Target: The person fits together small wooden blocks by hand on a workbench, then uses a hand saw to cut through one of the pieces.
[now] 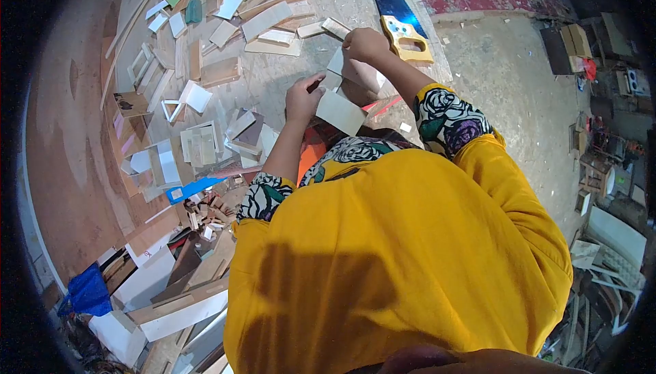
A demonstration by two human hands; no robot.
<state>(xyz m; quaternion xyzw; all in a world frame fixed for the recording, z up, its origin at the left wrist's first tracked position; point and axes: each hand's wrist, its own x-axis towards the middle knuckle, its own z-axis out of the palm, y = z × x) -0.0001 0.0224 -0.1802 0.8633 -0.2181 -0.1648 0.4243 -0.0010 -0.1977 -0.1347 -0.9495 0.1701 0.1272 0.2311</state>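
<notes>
1. Well to the left of the left hand, a small open frame [200, 145] sits among loose pieces on the tabletop [266, 81], with a blue strip [195, 189] nearer the body.
2. Beyond the left hand and to its left, many wooden offcuts [266, 20] lie scattered at different angles.
3. At the body side of that scatter, the left hand [304, 100] has its fingers curled, close against the upper-left end of a pale block; whether they grip it, I cannot tell.
4. Just to the right of the left hand and nearer the body lies that pale block [342, 113]. Its long axis slants from beside the fingers toward the body and rightward, and the left hand is clearly the nearer one.
5. Between the pale block and the right hand, a second block [364, 75] lies on a similar slant, partly under the right wrist.
6. Farther from the body than the left, the right hand [367, 45] is bent into a fist, apart from its partner; its grip is hidden. A narrow offcut [333, 28] lies just beyond its knuckles.
7. To the right of the right hand rests a saw [404, 32], handle toward the body, blade pointing away.
</notes>
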